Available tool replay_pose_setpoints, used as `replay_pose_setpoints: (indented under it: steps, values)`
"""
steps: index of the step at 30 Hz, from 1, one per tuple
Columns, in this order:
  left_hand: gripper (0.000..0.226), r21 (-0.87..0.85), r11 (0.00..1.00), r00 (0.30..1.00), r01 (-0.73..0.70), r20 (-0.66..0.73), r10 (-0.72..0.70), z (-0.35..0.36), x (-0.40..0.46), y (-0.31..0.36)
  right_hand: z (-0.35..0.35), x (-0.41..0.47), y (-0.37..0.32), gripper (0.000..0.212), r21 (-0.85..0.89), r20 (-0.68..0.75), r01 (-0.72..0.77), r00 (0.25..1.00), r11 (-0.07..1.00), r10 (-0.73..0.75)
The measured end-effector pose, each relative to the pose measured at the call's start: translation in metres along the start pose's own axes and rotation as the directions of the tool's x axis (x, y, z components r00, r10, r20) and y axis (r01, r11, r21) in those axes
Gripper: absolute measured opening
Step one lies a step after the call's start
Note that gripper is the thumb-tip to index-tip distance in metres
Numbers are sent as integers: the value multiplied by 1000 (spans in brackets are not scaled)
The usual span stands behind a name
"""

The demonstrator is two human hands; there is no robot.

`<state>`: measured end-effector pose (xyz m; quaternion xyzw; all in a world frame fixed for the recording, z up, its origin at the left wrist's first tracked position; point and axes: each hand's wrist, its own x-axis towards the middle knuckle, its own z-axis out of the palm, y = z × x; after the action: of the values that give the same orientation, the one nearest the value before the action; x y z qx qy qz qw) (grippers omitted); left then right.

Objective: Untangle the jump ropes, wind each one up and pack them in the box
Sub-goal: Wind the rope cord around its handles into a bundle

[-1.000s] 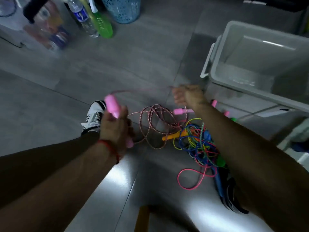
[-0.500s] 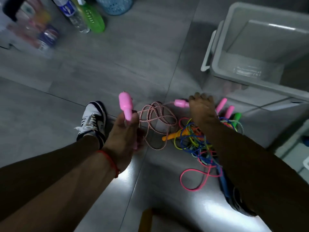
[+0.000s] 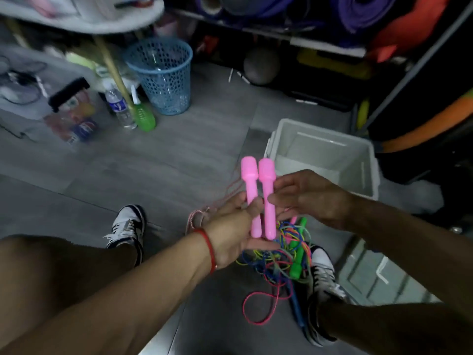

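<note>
Left hand (image 3: pixel 231 226) grip clamps two pink plastic jump-rope handles (image 3: pixel 258 196) side by side; right hand (image 3: pixel 311 197) pinches one, white plastic box (image 3: pixel 368 172) behind.

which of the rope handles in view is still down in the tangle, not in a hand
The green handle. It lies in the pile of colourful ropes on the floor, while the two pink handles stand side by side, held up between the left hand and right hand.
</note>
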<state>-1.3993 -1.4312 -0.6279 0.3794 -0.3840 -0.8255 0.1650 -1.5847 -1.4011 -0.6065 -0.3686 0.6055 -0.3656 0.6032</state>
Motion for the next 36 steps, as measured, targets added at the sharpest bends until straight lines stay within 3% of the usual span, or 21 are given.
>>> replay_pose_setpoints:
  steps: [4, 7, 8, 10, 11, 12, 13, 14, 16, 18, 20, 23, 25, 28, 32, 36]
  values:
    - [34, 68, 997, 994, -40, 104, 33, 15, -24, 8, 9, -42, 0, 12, -62, -97, 133, 986, 989, -138]
    - [36, 153, 988, 989, -36, 150, 13, 13, -30, 11, 11, -48, 2, 12, -230, -147, 199, 961, 953, -236]
    - [34, 195, 980, 990, -35, 138, 8, 10, -30, 13, 11, -48, 2, 18, -392, -150, 205, 948, 897, -282]
    - [29, 297, 955, 994, -25, 110, -8, 2, -28, 16, 6, -45, 0, 42, -754, -176, 145, 895, 641, -410]
    - [27, 339, 941, 994, -12, 107, -26, -3, -27, 18, 1, -44, -5, 46, -835, -224, 95, 841, 541, -493]
    - [27, 371, 929, 992, 1, 115, -46, -7, -25, 19, -4, -43, -9, 43, -855, -267, 89, 768, 511, -582]
    - [25, 390, 921, 987, 9, 142, -70, -11, -23, 19, -9, -41, -13, 36, -838, -284, 148, 702, 525, -653]
    - [25, 394, 919, 976, 12, 196, -97, -15, -22, 20, -12, -40, -18, 29, -788, -263, 250, 689, 563, -675]
    - [27, 368, 930, 921, 14, 357, -155, -17, -21, 22, -17, -34, -23, 32, -568, -75, 433, 820, 700, -568]
    - [28, 323, 946, 863, 21, 473, -180, -14, -17, 24, -14, -26, -26, 31, -361, 59, 427, 898, 829, -436]
    - [24, 293, 956, 865, 26, 473, -169, -11, -12, 24, -11, -17, -29, 38, -406, -16, 392, 900, 825, -436]
    - [19, 285, 958, 903, 5, 411, -127, -10, -7, 22, -14, -7, -29, 48, -749, -119, 291, 826, 596, -552]
    - [17, 268, 963, 901, 10, 416, -125, -11, -5, 22, -15, -4, -29, 53, -817, -150, 242, 788, 523, -598]
    - [12, 215, 977, 890, 0, 446, -98, -9, -4, 24, -15, 0, -32, 57, -788, -191, 225, 796, 573, -575]
    - [27, 12, 1000, 916, -9, 401, 3, -15, 0, 40, -28, 7, -30, 40, -472, -256, 291, 858, 832, -446]
    - [51, -176, 978, 939, -110, 304, 160, -22, 7, 52, -16, 12, -13, 33, -500, -166, 274, 901, 822, -401]
